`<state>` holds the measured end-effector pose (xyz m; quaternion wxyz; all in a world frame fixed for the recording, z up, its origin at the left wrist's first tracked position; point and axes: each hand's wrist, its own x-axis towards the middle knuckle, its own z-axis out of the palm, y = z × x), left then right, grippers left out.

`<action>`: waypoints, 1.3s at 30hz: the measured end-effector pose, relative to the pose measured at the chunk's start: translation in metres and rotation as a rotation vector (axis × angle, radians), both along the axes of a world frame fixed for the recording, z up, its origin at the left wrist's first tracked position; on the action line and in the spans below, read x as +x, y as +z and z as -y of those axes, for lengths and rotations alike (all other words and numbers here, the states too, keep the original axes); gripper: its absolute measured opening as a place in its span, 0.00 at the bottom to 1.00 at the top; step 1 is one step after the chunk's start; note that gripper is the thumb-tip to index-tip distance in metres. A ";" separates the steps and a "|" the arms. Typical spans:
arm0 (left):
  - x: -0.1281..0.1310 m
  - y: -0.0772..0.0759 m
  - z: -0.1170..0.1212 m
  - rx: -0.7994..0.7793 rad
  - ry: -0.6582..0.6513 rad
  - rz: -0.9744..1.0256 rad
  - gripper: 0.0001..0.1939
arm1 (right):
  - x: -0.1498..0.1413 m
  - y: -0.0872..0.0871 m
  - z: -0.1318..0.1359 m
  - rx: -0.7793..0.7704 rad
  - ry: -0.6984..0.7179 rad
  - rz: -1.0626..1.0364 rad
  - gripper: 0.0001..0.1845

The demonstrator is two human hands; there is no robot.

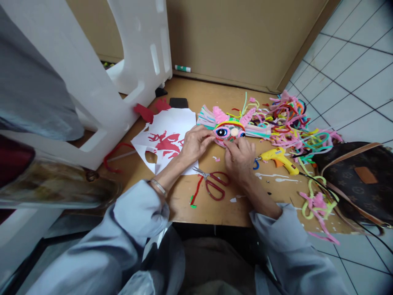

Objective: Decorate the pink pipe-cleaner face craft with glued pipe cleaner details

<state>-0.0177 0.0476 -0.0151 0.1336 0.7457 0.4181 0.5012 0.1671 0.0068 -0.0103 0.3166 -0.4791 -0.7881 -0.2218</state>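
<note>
A pipe-cleaner animal face (233, 132) with big blue-and-black eyes, a round pale nose, pink ears and fringed side bundles lies near the middle of the table. My left hand (196, 144) pinches its left lower edge between thumb and fingers. Against its lower right edge, my right hand (241, 157) is closed, fingertips pressed at the mouth area; anything small between them is hidden. Below my hands lie red-handled scissors (216, 184), open, beside a red pipe cleaner (197, 190) with a green end. A yellow glue gun (280, 159) rests just right of my right hand.
White paper (175, 119) with red cut-outs lies left, near a dark phone-like slab (178, 103). Tangled pipe cleaners (288, 123) pile up at right, beside a brown patterned bag (359, 184). A white plastic frame (147, 53) stands left; a board (233, 41) closes the back.
</note>
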 end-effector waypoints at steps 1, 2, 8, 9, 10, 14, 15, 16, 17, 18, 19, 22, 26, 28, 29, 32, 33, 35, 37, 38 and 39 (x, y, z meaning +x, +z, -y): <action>-0.002 0.003 0.001 0.004 -0.018 -0.009 0.12 | 0.000 0.000 0.000 0.014 0.010 -0.009 0.13; -0.004 0.006 0.001 0.009 -0.034 -0.015 0.13 | 0.000 0.000 0.000 0.025 0.021 -0.020 0.13; -0.009 0.017 0.006 -0.010 -0.134 0.007 0.17 | 0.001 0.002 0.001 0.045 0.030 -0.079 0.11; -0.008 0.018 0.007 -0.021 -0.149 0.026 0.17 | 0.001 0.002 0.001 0.045 0.025 -0.087 0.11; -0.007 0.019 0.009 -0.033 -0.163 0.042 0.17 | 0.001 0.003 0.001 0.044 0.021 -0.095 0.12; -0.003 0.019 0.012 -0.025 -0.151 0.008 0.14 | 0.002 0.003 0.001 0.061 0.017 -0.132 0.13; -0.003 0.018 0.011 0.008 -0.112 -0.022 0.12 | 0.002 0.003 0.002 0.064 0.017 -0.145 0.13; -0.003 0.017 0.011 0.050 -0.068 -0.053 0.11 | 0.002 0.003 0.002 0.061 0.018 -0.164 0.12; -0.003 0.017 0.010 0.094 -0.030 -0.081 0.10 | 0.002 0.003 0.003 0.051 0.024 -0.190 0.12; -0.004 0.016 0.010 0.130 -0.011 -0.102 0.09 | 0.001 0.003 0.003 0.038 0.036 -0.225 0.11; -0.004 0.015 0.010 0.155 -0.018 -0.115 0.09 | 0.001 0.004 0.004 0.023 0.052 -0.270 0.11; -0.005 0.015 0.011 0.174 -0.121 -0.128 0.10 | -0.001 0.006 0.005 -0.015 0.111 -0.424 0.10; -0.002 0.019 0.017 0.128 -0.175 -0.121 0.10 | -0.003 0.010 0.006 -0.049 0.143 -0.557 0.10; 0.001 0.022 0.020 0.037 -0.171 -0.057 0.11 | -0.003 0.010 0.007 -0.048 0.156 -0.588 0.09; 0.002 0.023 0.022 -0.042 -0.180 0.009 0.12 | -0.003 0.010 0.007 -0.049 0.167 -0.600 0.08; 0.007 0.025 0.023 -0.356 -0.250 0.290 0.14 | -0.002 0.009 0.007 -0.083 0.193 -0.611 0.07; 0.008 0.025 0.023 -0.444 -0.270 0.375 0.15 | -0.003 0.008 0.007 -0.106 0.194 -0.608 0.08; 0.009 0.024 0.021 -0.554 -0.278 0.489 0.16 | -0.003 0.006 0.007 -0.158 0.194 -0.606 0.08; 0.010 0.024 0.020 -0.603 -0.262 0.545 0.16 | -0.004 0.004 0.007 -0.212 0.203 -0.614 0.09; 0.010 0.024 0.020 -0.621 -0.257 0.565 0.15 | -0.004 0.004 0.007 -0.236 0.210 -0.613 0.09; 0.010 0.024 0.019 -0.639 -0.257 0.583 0.15 | -0.004 0.003 0.007 -0.250 0.217 -0.606 0.09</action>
